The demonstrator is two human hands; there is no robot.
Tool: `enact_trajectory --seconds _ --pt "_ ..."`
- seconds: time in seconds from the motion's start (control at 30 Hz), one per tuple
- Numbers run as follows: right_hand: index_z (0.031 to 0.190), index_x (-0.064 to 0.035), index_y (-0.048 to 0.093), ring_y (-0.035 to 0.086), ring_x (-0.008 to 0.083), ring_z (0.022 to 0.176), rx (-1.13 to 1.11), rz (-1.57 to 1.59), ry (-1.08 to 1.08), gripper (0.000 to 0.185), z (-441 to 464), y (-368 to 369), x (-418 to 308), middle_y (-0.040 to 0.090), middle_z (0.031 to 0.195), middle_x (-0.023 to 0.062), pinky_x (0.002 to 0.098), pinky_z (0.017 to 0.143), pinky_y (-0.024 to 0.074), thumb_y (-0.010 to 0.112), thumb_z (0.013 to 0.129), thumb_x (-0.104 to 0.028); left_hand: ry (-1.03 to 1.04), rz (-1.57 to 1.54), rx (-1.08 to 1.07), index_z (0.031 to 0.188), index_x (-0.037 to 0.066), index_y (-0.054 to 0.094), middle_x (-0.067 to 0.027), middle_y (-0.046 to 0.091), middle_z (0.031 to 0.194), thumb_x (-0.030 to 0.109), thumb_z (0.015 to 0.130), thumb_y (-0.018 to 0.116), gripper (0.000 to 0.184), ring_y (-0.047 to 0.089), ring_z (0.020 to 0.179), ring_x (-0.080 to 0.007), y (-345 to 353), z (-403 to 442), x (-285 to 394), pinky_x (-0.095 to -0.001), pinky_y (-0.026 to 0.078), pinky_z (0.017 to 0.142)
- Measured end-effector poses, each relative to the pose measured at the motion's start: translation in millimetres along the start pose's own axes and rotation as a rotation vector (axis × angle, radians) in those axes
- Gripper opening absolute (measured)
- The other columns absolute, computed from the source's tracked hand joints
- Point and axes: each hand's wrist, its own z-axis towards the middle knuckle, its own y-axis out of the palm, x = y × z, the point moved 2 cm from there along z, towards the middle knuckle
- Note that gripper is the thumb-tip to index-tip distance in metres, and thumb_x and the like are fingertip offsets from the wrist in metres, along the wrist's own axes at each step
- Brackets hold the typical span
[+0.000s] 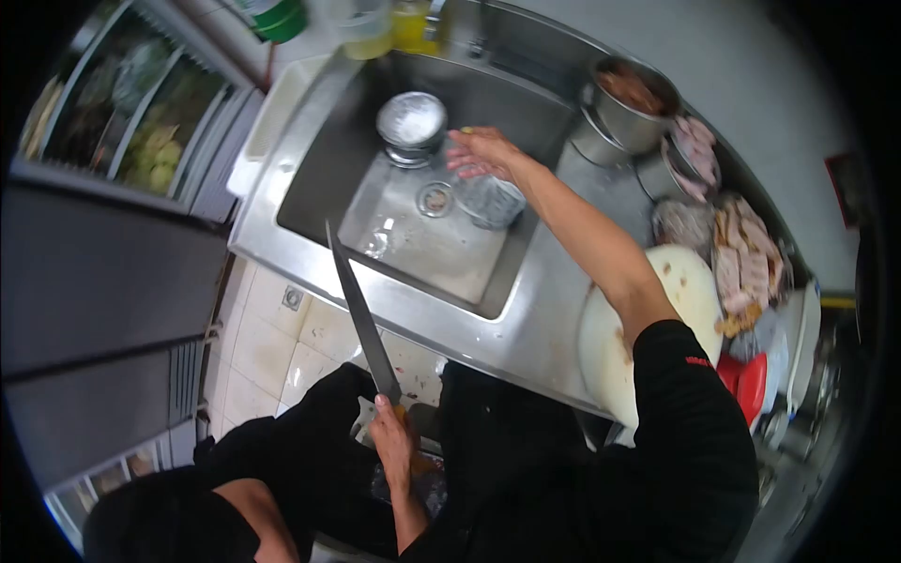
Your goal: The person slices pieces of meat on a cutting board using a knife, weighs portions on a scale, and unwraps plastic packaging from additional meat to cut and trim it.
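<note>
One knife (pixel 361 314) aslant toward sink (pixel 413 257)

Ok so the sink (pixel 427 258) under the right hand (pixel 483 153) is looking silver-grey, the board (pixel 603 368) right of that hand is showing brown spots on cream, and the knife handle (pixel 400 413) at the left hand (pixel 391 439) is popping yellow-orange.

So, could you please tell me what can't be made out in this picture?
All in the head view:
- Handle of the knife: mostly covered by the left hand.
- Bowl near the right hand: contents too blurred.
- Pot: its bottom is hidden by meat.
- Green container: cut off by top edge.
- Red lettering: too small.
</note>
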Motion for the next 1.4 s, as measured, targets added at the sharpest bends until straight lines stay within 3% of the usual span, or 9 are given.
enact_trajectory --seconds 0.17,0.23,0.27,0.47,0.83,0.87,1.1,1.27,1.4 --pt "0.127 -0.0054 0.06 0.065 0.0114 0.094 0.21 -0.78 -0.435 0.05 -205.7 -70.9 -63.1 0.07 0.1 0.0024 0.0292 0.076 0.0538 0.073 0.09 -0.036 0.124 0.134 -0.131 0.07 -0.002 0.053 -0.0045 0.049 0.057 0.052 0.103 0.042 0.064 0.047 0.047 -0.0185 19.4 4.6 3.0 -0.0356 0.033 0.042" --pt "0.126 -0.0034 0.06 0.064 0.0192 0.102 0.37 -1.03 -0.522 0.052 -309.3 -122.9 -59.7 0.069 0.108 0.0079 0.0352 0.086 0.0518 0.077 0.086 -0.032 -0.045 0.088 -0.251 0.101 -0.008 0.058 -0.0116 0.052 0.064 0.028 0.102 0.051 0.037 0.048 0.056 -0.0234 30.8 -10.0 16.0 -0.0441 0.043 0.055" --pt "0.126 -0.0029 0.06 0.064 0.022 0.105 0.444 -1.143 -0.482 0.054 -360.5 -145.0 -55.0 0.068 0.111 0.0098 0.0373 0.089 0.051 0.078 0.084 -0.031 0.312 0.201 -0.265 0.107 -0.007 0.056 -0.0142 0.053 0.068 0.025 0.102 0.051 0.033 0.049 0.06 -0.0245 35.3 7.7 -16.4 -0.0438 0.043 0.057" --pt "0.13 -0.0005 0.056 0.051 0.0374 0.126 0.547 -1.166 -0.068 0.078 -551.4 -230.7 59.8 0.054 0.132 0.0236 0.0436 0.108 0.0405 0.088 0.064 -0.027 0.303 0.236 -0.486 0.097 -0.003 0.053 -0.0133 0.051 0.068 0.035 0.102 0.049 0.039 0.051 0.057 -0.0223 83.4 -53.3 7.9 -0.036 0.043 0.052" --pt "0.122 -0.0049 0.059 0.064 0.0316 0.097 0.527 -0.262 -0.088 0.067 -495.1 -253.2 154.5 0.066 0.105 0.0185 0.037 0.087 0.0497 0.083 0.064 -0.029 0.289 0.205 -0.443 0.074 0.0 0.055 -0.0016 0.048 0.057 0.061 0.101 0.038 0.069 0.044 0.044 -0.0091 162.8 -221.1 6.0 -0.0241 0.032 0.04" --pt "0.121 0.002 0.059 0.059 0.036 0.108 0.484 -0.129 -0.109 0.077 -487.0 -250.1 161.9 0.062 0.114 0.0242 0.0421 0.094 0.0465 0.077 0.067 -0.05 0.286 0.195 -0.431 0.072 0.0 0.055 -0.0018 0.047 0.055 0.062 0.101 0.037 0.07 0.045 0.043 -0.0097 165.1 -234.2 3.4 -0.0245 0.032 0.04" --pt "0.136 -0.0006 0.05 0.04 0.0419 0.127 0.824 -0.642 -0.413 0.066 -491.3 -251.6 186.7 0.045 0.135 0.0272 0.0492 0.108 0.0329 0.067 0.09 -0.045 0.278 0.21 -0.483 0.071 0.0 0.054 0.0001 0.044 0.057 0.06 0.101 0.04 0.068 0.042 0.047 -0.0088 168.4 -278.4 -9.3 -0.0259 0.032 0.043" --pt "0.151 -0.001 0.029 0.022 0.0378 0.147 0.314 -0.978 -0.667 0.123 -488.0 -260.4 159.3 0.031 0.155 0.0232 0.0434 0.121 0.0229 0.091 0.05 -0.032 0.286 0.246 -0.515 0.071 0.001 0.05 0.001 0.042 0.058 0.056 0.103 0.041 0.064 0.04 0.048 -0.0078 164.8 -275.6 -18.6 -0.0256 0.031 0.043" --pt "0.149 -0.0019 0.032 0.037 0.0374 0.137 0.378 -0.907 -0.493 0.119 -473.6 -264.2 156.6 0.045 0.144 0.0208 0.0426 0.115 0.0319 0.09 0.051 -0.035 0.317 0.256 -0.542 0.072 0.002 0.05 0.0014 0.042 0.058 0.058 0.102 0.041 0.064 0.04 0.048 -0.0077 153.1 -262.5 -26.1 -0.0255 0.031 0.043"
